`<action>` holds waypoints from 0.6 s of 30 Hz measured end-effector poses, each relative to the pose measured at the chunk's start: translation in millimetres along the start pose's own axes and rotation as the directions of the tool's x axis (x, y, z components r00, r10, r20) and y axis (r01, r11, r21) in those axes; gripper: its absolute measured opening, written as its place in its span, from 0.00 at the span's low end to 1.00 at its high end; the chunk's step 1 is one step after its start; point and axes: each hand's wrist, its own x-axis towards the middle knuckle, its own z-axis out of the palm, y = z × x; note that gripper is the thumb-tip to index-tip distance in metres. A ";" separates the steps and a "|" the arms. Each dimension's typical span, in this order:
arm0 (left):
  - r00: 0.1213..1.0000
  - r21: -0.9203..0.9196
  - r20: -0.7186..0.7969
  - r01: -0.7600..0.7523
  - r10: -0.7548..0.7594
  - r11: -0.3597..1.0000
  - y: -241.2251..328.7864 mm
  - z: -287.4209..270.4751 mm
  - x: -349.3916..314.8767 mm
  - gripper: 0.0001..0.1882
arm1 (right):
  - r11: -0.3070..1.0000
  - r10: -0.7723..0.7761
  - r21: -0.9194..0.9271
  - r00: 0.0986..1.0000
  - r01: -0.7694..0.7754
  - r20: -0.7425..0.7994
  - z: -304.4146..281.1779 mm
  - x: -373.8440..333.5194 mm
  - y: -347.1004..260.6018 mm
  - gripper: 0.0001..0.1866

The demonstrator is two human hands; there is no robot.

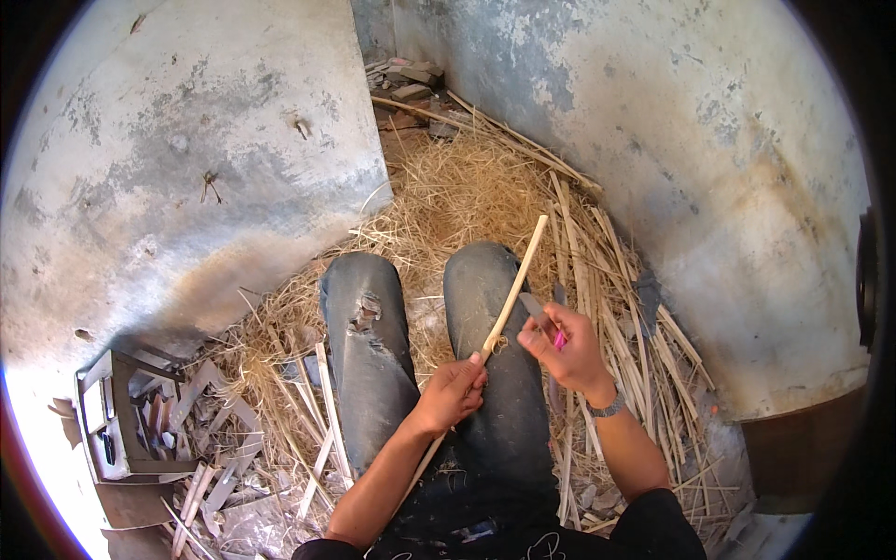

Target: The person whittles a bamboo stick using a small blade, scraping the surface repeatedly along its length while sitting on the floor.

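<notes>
A long pale strip of split wood or bamboo [519, 284] slants across my lap, its far end rising past my right knee. My left hand [452, 396] is closed around it, and its lower part runs back under my left forearm. A small curl of shaving [501, 343] clings to the strip just beyond my left thumb. My right hand [571, 355] is closed on a knife, with a bit of pink showing between the fingers. The flat grey knife blade [535, 309] points up and left, close to the strip's right side. Most of the handle is hidden.
Loose shavings [457, 191] cover the floor ahead of my knees. Many long strips [607, 308] lie along the right wall [691, 187]. A dark boxy frame [117, 411] stands at the left among scraps. Rubble [411, 89] sits in the far corner, beside the left wall [271, 75].
</notes>
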 end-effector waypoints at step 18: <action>1.000 -0.012 -0.008 0.017 -0.017 1.000 7.5 -11.2 -6.8 0.27 | 0.976 0.151 -0.173 0.986 -0.136 0.076 -3.3 -19.5 -31.3 0.15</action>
